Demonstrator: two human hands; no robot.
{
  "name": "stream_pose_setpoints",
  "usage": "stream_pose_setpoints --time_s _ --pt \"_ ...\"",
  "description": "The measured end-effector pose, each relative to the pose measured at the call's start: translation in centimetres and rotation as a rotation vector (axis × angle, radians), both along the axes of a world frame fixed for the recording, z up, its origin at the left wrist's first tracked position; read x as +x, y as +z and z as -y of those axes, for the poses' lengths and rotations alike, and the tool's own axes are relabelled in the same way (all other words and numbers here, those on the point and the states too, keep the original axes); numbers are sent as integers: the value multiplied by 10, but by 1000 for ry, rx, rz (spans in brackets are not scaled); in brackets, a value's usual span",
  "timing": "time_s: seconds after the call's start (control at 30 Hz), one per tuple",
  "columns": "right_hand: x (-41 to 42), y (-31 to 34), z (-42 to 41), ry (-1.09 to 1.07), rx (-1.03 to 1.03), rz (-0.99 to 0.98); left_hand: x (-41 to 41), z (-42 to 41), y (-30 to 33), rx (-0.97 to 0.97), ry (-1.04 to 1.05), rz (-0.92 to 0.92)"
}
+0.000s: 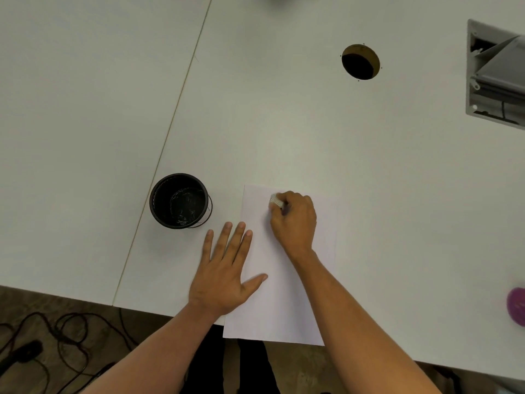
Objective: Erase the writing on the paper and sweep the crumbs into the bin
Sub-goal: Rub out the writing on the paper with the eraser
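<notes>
A white sheet of paper lies on the white table, its near end hanging over the front edge. My right hand is closed around a small white eraser and presses it on the paper's upper part. My left hand lies flat with fingers spread on the paper's left edge, partly on the table. No writing is legible on the sheet. A small black round bin stands on the table left of the paper, with pale bits at its bottom.
A round cable hole is cut in the table at the far right. An open grey cable box sits at the right edge. A purple object lies at the near right. Cables trail on the floor at lower left.
</notes>
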State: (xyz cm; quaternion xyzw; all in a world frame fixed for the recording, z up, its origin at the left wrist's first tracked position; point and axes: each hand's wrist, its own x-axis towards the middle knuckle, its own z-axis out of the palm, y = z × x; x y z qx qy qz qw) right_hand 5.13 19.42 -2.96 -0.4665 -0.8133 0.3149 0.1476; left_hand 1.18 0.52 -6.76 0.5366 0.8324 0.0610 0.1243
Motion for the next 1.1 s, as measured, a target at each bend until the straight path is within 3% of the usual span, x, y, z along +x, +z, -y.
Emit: stream_pose_setpoints --time_s 0.2,0.47,0.63,0.87,1.0,1.1 --pt "35 2 43 142 -16 5 1 0 -1 18 -9 1" --pt "7 -1 -2 -13 -1 -17 2 0 0 8 -8 -17" --pt "23 -1 33 196 -8 -9 1 0 -1 28 -5 -7" --pt "-2 0 -2 77 -3 -8 0 0 0 7 -3 -8" --pt "15 -1 30 207 -9 -12 1 0 -1 13 0 9" --pt "7 -1 12 157 -13 -15 1 1 -1 3 2 -1"
